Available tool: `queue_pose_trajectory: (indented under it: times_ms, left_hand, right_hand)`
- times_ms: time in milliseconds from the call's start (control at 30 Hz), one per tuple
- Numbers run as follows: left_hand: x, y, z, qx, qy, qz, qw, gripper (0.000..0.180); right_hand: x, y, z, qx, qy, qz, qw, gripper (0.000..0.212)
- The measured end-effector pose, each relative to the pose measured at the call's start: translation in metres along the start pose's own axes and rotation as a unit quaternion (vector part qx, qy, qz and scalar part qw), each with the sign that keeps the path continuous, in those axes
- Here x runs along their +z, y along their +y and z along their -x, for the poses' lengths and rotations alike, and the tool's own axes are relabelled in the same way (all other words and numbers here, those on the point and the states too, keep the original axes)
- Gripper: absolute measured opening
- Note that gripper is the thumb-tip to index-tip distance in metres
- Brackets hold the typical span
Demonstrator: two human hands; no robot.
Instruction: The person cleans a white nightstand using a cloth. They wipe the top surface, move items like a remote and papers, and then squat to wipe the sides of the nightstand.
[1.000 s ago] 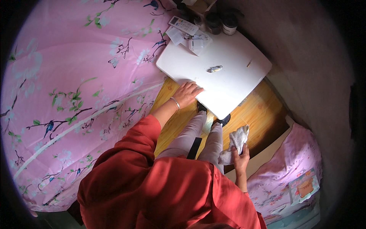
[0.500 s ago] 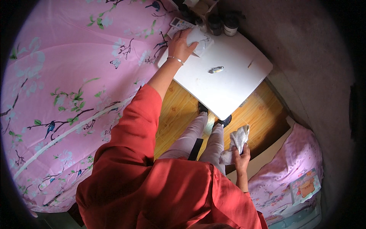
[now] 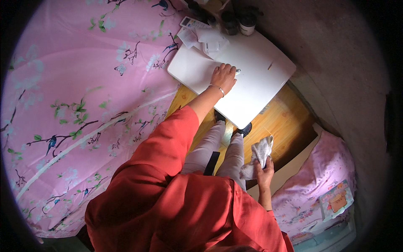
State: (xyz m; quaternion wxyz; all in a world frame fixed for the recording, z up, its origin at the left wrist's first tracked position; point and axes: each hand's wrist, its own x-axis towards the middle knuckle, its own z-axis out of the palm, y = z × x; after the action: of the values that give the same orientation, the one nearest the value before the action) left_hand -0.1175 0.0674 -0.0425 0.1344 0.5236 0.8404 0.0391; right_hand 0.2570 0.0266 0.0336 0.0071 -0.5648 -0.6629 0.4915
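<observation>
Bedspread (image 3: 63, 109), pink and flowered, spreads over the left side as a cover. A remote control (image 3: 193, 23), white papers (image 3: 188, 38) and a white case (image 3: 213, 46) lie grouped on the tabletop (image 3: 252, 98), probably to keep small items together. The left hand (image 3: 224, 79) bends over the tabletop's middle, right beside a small metal tool (image 3: 238, 72) that it partly hides; whether its fingers are clamped on the tool, I cannot tell. Dark jars (image 3: 247, 26) stand upright at the far edge, perhaps set back for safety. A grey cloth (image 3: 261, 151) sits bunched off the tabletop's near side, the right hand's (image 3: 265, 173) fingers clamped on it, seemingly so that it stays gathered. Farther right lies a brown sliver (image 3: 270, 66). Counted left to right: one remote, at least two papers, one case, one tool, two jars, one cloth, one sliver
</observation>
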Motion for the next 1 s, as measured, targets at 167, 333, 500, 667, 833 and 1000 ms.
queue_pose_trajectory:
  times_ms: [167,333,500,667,833,1000]
  left_hand:
    - [0.034,-0.009,-0.013,-0.074,-0.007,0.090,0.993,0.019]
    - [0.013,-0.024,0.027,-0.260,-0.139,0.559,0.775,0.025]
    - [-0.011,-0.034,0.146,-0.333,-0.057,0.713,0.614,0.021]
    - [-0.030,-0.024,0.248,-0.343,-0.048,0.792,0.503,0.010]
    - [-0.023,-0.017,0.311,-0.306,-0.053,0.761,0.569,0.006]
    - [0.018,0.000,0.349,-0.350,-0.113,0.778,0.509,0.009]
  right_hand:
    - [-0.003,-0.005,0.000,-0.014,-0.006,-0.008,1.000,0.042]
    - [-0.009,-0.045,-0.011,-0.001,-0.050,-0.177,0.983,0.039]
    - [-0.003,-0.117,-0.061,-0.056,-0.117,-0.276,0.952,0.042]
    - [0.043,-0.142,-0.148,-0.138,-0.098,-0.157,0.973,0.035]
    - [0.112,-0.126,-0.220,-0.227,0.008,0.074,0.971,0.055]
    - [0.155,-0.144,-0.214,-0.239,0.080,0.172,0.952,0.069]
